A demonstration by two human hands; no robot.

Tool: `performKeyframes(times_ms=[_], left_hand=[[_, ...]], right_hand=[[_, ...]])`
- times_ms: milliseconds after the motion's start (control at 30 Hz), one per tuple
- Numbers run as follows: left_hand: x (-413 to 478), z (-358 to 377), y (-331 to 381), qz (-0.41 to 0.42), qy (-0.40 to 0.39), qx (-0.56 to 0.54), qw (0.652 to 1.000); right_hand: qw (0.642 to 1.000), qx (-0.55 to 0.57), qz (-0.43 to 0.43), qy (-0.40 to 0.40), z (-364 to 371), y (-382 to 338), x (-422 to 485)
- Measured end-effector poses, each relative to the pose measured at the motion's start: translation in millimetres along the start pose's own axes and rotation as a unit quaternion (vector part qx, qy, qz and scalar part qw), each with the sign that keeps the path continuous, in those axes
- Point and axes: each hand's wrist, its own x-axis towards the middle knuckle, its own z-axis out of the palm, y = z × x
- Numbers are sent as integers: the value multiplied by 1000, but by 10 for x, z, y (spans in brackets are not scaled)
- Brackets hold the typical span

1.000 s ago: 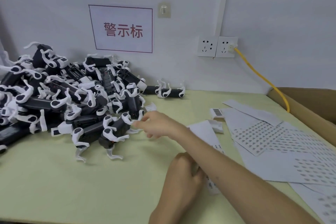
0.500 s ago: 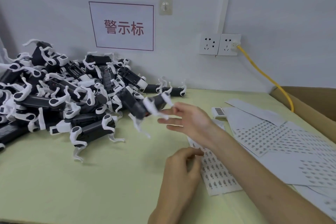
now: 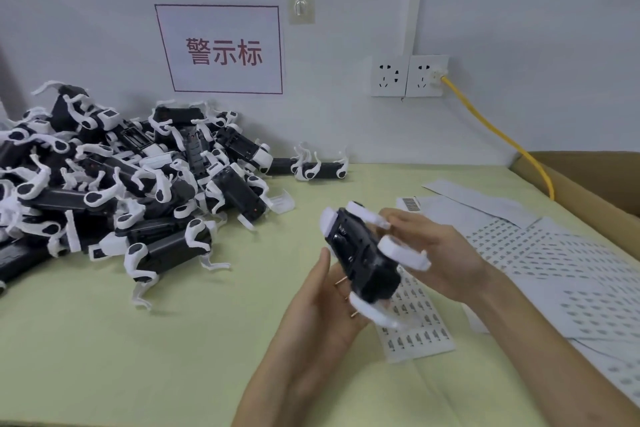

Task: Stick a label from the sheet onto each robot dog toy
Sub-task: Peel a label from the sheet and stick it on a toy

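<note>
Both hands [image 3: 446, 260] grip black, white-legged robot dog toy [image 3: 363, 260], belly up

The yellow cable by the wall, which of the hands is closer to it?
The right. The right hand holds the toy dog nearer the yellow cable; the left hand sits lower and further left.

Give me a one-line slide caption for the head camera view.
Both hands, left hand and right hand, hold one robot dog toy above the label sheet.
</note>
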Motion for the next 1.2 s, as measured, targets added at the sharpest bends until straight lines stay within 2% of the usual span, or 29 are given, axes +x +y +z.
performKeyframes(times_ms=[67,167,267,333,367,467,533,633,800,1200], left_hand=[[-4,-34,30,-3,-25,-53,998],[0,-80,40,-15,-18,-110,994],[28,-108,-1,12,46,-101,994],[37,-114,2,65,85,-100,989],[35,-121,7,90,95,-112,985],[8,-137,35,148,131,-143,970],[-3,-142,49,159,148,-144,965],[-7,-154,44,158,149,-130,968],[-17,-140,46,160,131,-108,972],[19,-141,0,172,98,-31,980]], right_hand=[[999,-34,8,-24,29,25,-1],[993,-115,5,-2,92,79,45],[969,-223,-19,109,138,184,115],[955,-232,-41,180,167,234,134],[956,-215,-52,191,177,241,135],[974,-177,-50,129,219,244,111],[975,-195,-46,98,281,272,112],[961,-243,-64,113,347,352,126],[956,-235,-116,136,355,368,103],[936,-289,-144,144,388,364,77]])
